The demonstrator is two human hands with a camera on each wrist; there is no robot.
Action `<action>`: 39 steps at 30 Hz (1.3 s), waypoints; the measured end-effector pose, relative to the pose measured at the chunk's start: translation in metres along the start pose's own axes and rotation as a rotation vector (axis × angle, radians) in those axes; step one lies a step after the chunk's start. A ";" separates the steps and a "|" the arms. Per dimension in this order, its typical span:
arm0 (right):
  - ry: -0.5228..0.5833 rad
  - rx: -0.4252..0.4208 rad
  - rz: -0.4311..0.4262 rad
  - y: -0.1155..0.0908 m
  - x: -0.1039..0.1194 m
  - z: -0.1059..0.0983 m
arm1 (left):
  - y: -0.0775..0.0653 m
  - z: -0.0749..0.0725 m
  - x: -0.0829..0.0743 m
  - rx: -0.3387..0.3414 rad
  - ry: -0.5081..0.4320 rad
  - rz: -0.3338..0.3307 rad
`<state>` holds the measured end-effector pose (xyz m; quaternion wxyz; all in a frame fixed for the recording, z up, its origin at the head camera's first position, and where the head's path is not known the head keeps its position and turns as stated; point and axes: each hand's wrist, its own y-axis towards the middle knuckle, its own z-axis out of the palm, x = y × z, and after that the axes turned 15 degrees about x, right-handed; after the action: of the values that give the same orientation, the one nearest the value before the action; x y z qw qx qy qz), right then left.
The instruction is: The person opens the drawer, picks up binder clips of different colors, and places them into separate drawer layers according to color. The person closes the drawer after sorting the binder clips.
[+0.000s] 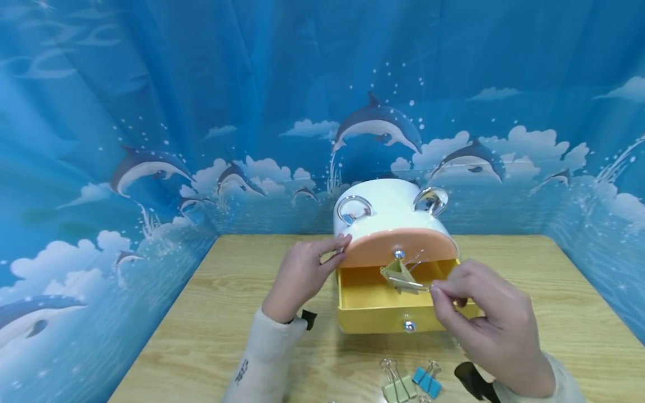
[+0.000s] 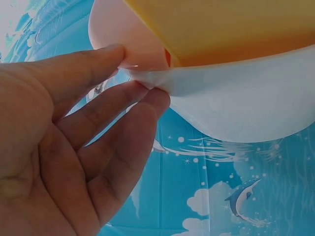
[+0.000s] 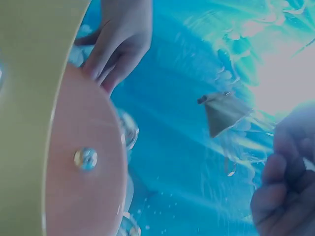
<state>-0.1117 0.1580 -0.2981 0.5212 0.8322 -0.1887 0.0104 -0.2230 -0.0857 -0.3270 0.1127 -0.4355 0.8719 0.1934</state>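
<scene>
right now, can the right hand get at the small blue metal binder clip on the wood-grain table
Probably not yet: the right hand is occupied, pinching a yellowish-green metal binder clip. Otherwise the way looks free, with nothing visibly covering the blue clip.

The head view's bottom cut off the table's [image 1: 201,336] near edge and a silvery bit [image 1: 425,399] too little shown to identify. The right hand [image 1: 496,330] hid part of the yellow drawer's [image 1: 373,320] front. The left sleeve's [image 1: 264,364] marking [image 1: 242,370] was illegibly small.
</scene>
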 end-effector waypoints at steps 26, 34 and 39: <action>-0.458 0.610 0.727 -0.022 -0.041 0.008 | 0.000 0.001 0.001 -0.012 0.003 0.027; -0.440 0.648 0.759 -0.025 -0.049 0.010 | -0.001 0.001 0.001 -0.006 0.008 0.010; -0.423 0.668 0.784 -0.026 -0.051 0.011 | 0.000 0.001 0.002 -0.007 0.007 0.010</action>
<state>-0.1527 0.1745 -0.3367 0.1371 0.8036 -0.5712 0.0954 -0.2236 -0.0865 -0.3288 0.1070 -0.4322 0.8738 0.1955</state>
